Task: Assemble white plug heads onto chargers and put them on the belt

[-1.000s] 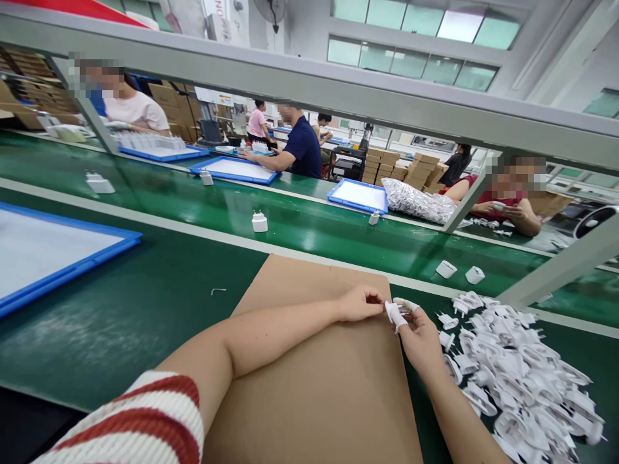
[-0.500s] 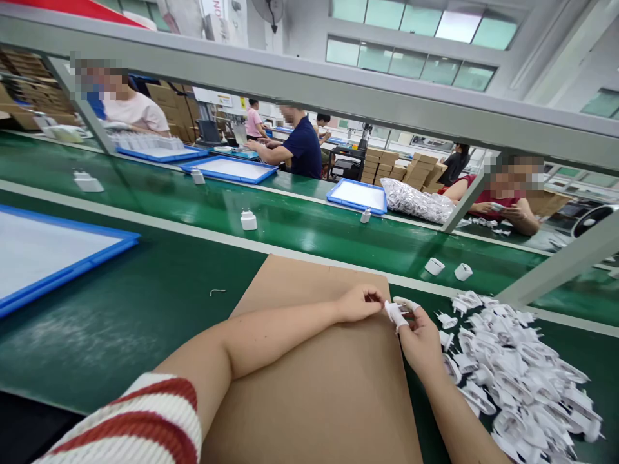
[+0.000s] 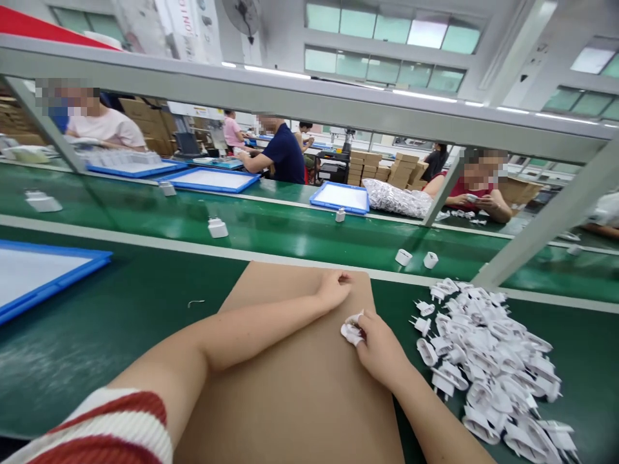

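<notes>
My right hand is over the right part of a brown cardboard sheet. White finger covers are on its fingertips, and it grips a white plug casing, partly hidden by the fingers. Farther up the sheet, my left hand has its fingers curled together, and whatever they may hold is hidden. To the right of the cardboard lies a loose pile of white plug casings, many with pins showing.
Beyond the cardboard runs a green conveyor belt carrying several white chargers. A blue-rimmed tray lies at left. A grey metal frame post slants down on the right. Several co-workers sit across the belt.
My right hand has moved left and nearer me, bringing the plug casing over the cardboard. My hands have drawn apart. The whole view has shifted slightly to the right.
</notes>
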### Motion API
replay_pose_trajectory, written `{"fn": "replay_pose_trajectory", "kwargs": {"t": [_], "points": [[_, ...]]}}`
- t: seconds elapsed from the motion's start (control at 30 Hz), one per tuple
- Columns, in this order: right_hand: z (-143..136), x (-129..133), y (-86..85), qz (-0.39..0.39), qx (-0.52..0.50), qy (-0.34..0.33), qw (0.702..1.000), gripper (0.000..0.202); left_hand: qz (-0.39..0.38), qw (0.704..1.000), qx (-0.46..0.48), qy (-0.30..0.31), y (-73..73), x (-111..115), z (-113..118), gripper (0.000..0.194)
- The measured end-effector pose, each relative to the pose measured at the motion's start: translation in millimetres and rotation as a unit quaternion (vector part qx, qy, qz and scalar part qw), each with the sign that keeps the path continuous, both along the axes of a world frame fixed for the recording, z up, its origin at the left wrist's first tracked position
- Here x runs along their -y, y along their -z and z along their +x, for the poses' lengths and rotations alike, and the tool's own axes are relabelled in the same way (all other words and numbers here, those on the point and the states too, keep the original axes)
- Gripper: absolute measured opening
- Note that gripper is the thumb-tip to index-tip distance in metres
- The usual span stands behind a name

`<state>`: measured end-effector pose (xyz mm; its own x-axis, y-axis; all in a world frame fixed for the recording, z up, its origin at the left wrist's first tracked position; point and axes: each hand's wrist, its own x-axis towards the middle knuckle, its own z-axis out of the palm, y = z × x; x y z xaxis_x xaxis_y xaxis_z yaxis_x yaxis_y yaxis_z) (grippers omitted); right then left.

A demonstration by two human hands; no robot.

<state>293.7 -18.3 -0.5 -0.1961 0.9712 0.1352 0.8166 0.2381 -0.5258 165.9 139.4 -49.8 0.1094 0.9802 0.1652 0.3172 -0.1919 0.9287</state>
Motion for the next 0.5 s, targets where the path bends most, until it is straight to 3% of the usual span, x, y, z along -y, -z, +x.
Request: {"fn": "replay_pose_trajectory", "kwargs": {"t": [0.2, 0.5], "points": [[-1.1, -0.7, 4.6, 0.004, 0.006, -0.008, 1.000, 0.031, -0.018, 0.994, -0.106, 0.006, -19.0, -44.5, 33.5, 0.046], [0.7, 2.8, -4.8, -0.043, 0.014, -0.057, 0.997, 0.027, 0.069, 0.968, -0.183, 0.158, -37.5, -103.3, 123.5, 0.086]]}}
